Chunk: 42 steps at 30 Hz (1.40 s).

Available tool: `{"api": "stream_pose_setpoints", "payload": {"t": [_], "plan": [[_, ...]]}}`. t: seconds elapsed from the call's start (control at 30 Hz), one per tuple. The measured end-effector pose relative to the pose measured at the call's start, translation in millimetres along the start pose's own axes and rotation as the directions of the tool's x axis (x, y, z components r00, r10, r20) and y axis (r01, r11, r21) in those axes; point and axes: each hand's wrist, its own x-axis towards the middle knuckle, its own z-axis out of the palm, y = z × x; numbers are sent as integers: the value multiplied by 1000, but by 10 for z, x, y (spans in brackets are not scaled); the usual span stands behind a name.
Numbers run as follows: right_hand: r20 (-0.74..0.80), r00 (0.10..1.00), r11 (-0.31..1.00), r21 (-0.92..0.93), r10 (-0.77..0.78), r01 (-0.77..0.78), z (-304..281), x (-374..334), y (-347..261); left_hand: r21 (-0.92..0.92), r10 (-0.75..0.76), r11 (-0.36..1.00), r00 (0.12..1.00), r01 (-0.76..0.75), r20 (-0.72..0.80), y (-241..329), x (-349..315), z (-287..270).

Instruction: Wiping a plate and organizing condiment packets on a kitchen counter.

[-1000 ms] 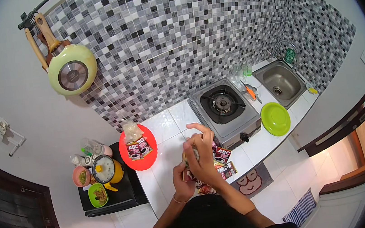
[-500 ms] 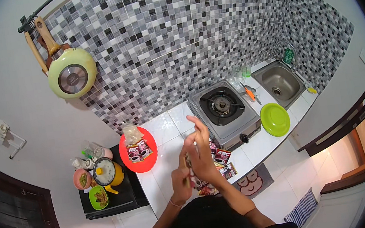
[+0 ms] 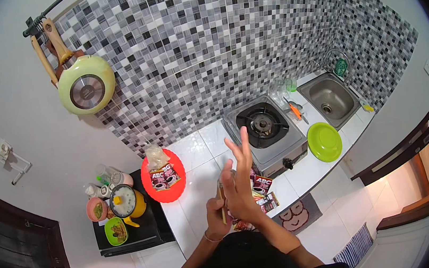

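Observation:
My left hand (image 3: 217, 218) is closed around a thin, flat packet-like thing (image 3: 222, 203), seen nearly edge-on with a yellowish-brown edge. Just beside it rises my right hand (image 3: 241, 195), fingers stretched up and spread, its palm turned toward the left hand and close to or touching the thing. What lies between the two palms is mostly hidden. Under and right of my hands, several dark coffee sachets (image 3: 261, 185) lie on the white tiled counter (image 3: 192, 161). A red scalloped plate (image 3: 167, 195) to the left bears more sachets (image 3: 165, 177) and a clear bag of pale stuff (image 3: 156, 156).
Right of my hands stands a single-burner gas stove (image 3: 264, 128), then a green plate (image 3: 324, 142), an orange-handled knife (image 3: 296, 111) and a sink (image 3: 328, 99). At left, a yellow pot (image 3: 136, 204) and bowls (image 3: 115, 231) sit on a black surface. A pan (image 3: 85, 85) hangs on the wall.
My right hand's fingers have straightened and spread upward, from bent before. The left hand keeps its grip, with the thin thing now more hidden between the hands.

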Motion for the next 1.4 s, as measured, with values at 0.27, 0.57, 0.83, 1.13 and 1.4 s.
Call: {"api": "stream_pose_setpoints", "payload": {"t": [0.27,0.57,0.83,1.13,1.4], "plan": [[217,975,998,-5,-57,59,279,-402,416,-91,216,975,962,-203,165,573,440,538],[263,926,884,313,271,-348,315,-769,563,-415,243,897,955,-154,171,637,657,370],[258,795,542,615,549,-573,-12,-474,254,-47,97,995,950,-86,298,764,717,25],[175,951,940,-187,-254,286,-31,-530,520,-109,-36,992,956,71,292,684,550,102],[158,985,895,446,-74,-4,-149,-430,357,-136,1,990,970,33,245,567,607,115]]}}
